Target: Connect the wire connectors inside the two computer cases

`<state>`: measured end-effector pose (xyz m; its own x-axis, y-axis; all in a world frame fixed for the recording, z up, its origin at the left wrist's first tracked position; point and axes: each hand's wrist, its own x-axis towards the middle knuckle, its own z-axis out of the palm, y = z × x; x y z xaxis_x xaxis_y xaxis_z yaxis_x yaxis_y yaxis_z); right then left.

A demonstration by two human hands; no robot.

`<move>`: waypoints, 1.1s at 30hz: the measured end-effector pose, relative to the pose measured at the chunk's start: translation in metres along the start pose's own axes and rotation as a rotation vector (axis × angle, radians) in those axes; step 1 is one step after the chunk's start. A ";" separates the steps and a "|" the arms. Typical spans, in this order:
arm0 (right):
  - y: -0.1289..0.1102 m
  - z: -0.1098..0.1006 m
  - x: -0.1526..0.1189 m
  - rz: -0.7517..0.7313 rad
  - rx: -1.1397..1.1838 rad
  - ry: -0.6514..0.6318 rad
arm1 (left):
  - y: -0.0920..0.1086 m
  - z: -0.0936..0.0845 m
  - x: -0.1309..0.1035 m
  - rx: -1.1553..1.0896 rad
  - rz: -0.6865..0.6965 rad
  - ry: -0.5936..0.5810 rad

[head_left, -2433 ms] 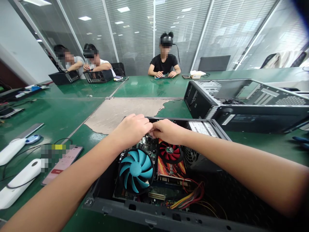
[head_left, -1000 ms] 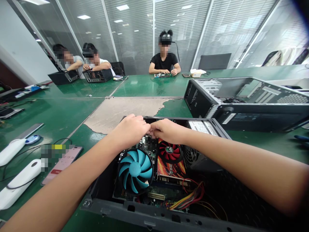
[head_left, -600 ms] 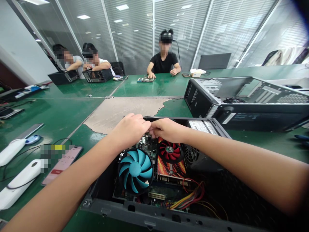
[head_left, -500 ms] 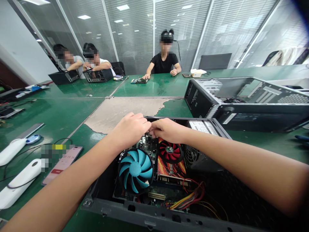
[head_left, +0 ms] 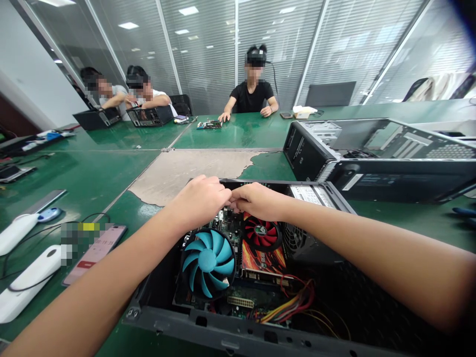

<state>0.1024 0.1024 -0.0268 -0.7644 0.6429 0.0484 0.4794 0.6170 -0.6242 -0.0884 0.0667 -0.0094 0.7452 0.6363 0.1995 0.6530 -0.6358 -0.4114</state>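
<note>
Both hands meet over the far side of an open black computer case (head_left: 174, 325) lying on its side. My left hand (head_left: 201, 198) has its fingers curled, the tips tucked out of sight. Against it, my right hand (head_left: 256, 199) is closed with thumb and fingers pinched together. Whatever lies between the fingertips is hidden or too small to name. Below the hands are a blue-bladed cooler fan (head_left: 207, 260), a graphics card (head_left: 264, 260) with a red fan, the motherboard (head_left: 231, 228) and a loose bundle of coloured cables (head_left: 293, 305).
Another opened computer case (head_left: 401, 178) stands at the right. A phone (head_left: 98, 248), white devices (head_left: 33, 287) and a thin black cable are at the left. Across the green table (head_left: 85, 171), a co-worker (head_left: 253, 94) touches a circuit board (head_left: 209, 125); two others lean over cases.
My hands stay at nearly the same spot over the case. Across the table, the co-worker's hand and the circuit board have shifted slightly left.
</note>
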 end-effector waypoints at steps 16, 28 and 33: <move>-0.003 0.001 0.000 0.006 -0.053 0.027 | 0.001 0.002 -0.003 0.040 0.030 0.007; -0.001 0.000 0.001 0.000 -0.023 0.006 | 0.001 0.000 -0.001 -0.052 -0.023 0.001; -0.002 -0.001 0.000 0.009 -0.011 0.007 | 0.001 0.001 -0.002 -0.009 -0.035 0.034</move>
<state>0.1014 0.1014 -0.0250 -0.7567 0.6520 0.0485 0.4912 0.6160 -0.6159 -0.0888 0.0651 -0.0111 0.7261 0.6430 0.2437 0.6797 -0.6176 -0.3957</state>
